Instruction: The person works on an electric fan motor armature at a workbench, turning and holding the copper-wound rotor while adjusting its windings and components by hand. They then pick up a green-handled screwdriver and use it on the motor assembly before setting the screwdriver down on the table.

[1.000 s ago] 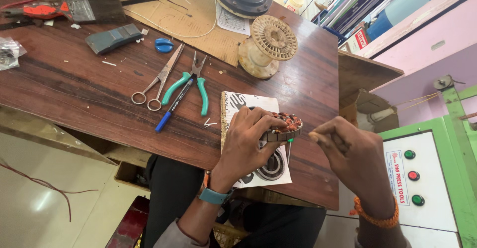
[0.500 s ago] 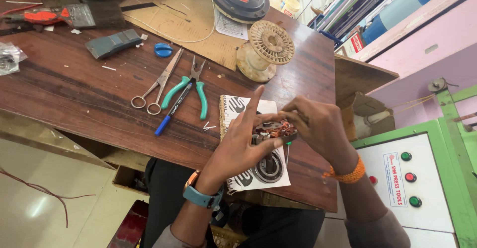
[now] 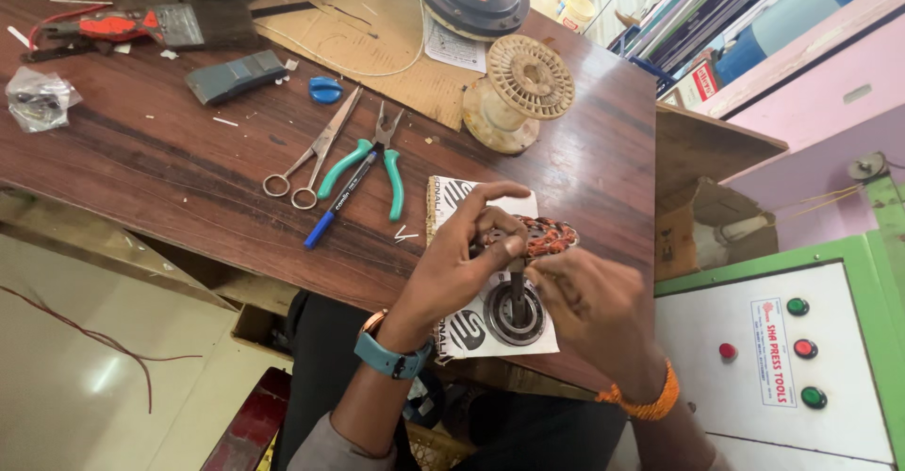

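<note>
**Both hands on a copper-wound motor core at the table's near edge**

The left hand (image 3: 462, 259) reaches in from 6 o'clock, wearing a blue watch (image 3: 388, 356); its thumb and fingers are clamped around the motor core (image 3: 542, 237), a round metal piece wound with reddish copper wire. The right hand (image 3: 594, 306), with an orange wristband (image 3: 646, 403), sits just at 4 o'clock of the core, fingers curled together against it; whether they grip anything cannot be told. A dark shaft (image 3: 518, 287) runs down from the core towards a round bearing plate (image 3: 514, 315), between the two hands. All this rests over a printed white sheet (image 3: 452, 193) on the brown wooden table (image 3: 141, 169).

At 10 o'clock of the hands lie scissors (image 3: 316, 150), green-handled pliers (image 3: 372, 160) and a blue-capped pen (image 3: 339, 202), close together. At 12 o'clock stands an empty beige wire spool (image 3: 518, 89). Farther off at 11 o'clock sit a grey flat case (image 3: 236, 75) and a small blue cap (image 3: 325, 89). At 3 o'clock is a green machine panel (image 3: 801, 358) with coloured buttons
</note>
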Action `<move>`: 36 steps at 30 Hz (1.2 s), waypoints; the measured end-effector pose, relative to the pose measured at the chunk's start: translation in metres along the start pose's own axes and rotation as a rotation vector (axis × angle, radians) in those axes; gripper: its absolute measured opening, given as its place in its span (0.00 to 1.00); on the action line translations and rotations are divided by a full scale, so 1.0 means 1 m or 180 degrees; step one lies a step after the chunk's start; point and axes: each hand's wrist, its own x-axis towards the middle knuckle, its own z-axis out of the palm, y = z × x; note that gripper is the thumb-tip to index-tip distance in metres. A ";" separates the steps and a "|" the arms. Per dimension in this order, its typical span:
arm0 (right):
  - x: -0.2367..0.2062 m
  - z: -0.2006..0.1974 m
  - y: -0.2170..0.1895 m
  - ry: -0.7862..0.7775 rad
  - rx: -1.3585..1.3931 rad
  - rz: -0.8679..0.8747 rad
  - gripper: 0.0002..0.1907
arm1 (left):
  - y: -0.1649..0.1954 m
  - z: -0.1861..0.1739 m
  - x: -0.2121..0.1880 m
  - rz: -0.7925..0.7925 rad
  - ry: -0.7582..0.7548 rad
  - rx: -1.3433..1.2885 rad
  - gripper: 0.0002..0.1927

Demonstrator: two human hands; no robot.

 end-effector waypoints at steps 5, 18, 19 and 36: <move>-0.024 0.015 0.004 0.0053 0.0449 0.0473 0.05 | 0.000 0.003 -0.001 0.0299 0.0155 0.0655 0.12; -0.060 0.048 0.013 0.0268 0.1285 0.1143 0.04 | 0.013 0.004 -0.007 0.0957 -0.0001 0.1474 0.20; -0.063 0.050 0.012 0.0310 0.1394 0.1140 0.04 | 0.015 0.004 -0.007 0.1059 -0.0064 0.1618 0.21; -0.055 -0.012 0.040 0.0742 0.0389 0.1128 0.03 | -0.003 0.015 -0.004 0.1521 0.0303 0.2676 0.22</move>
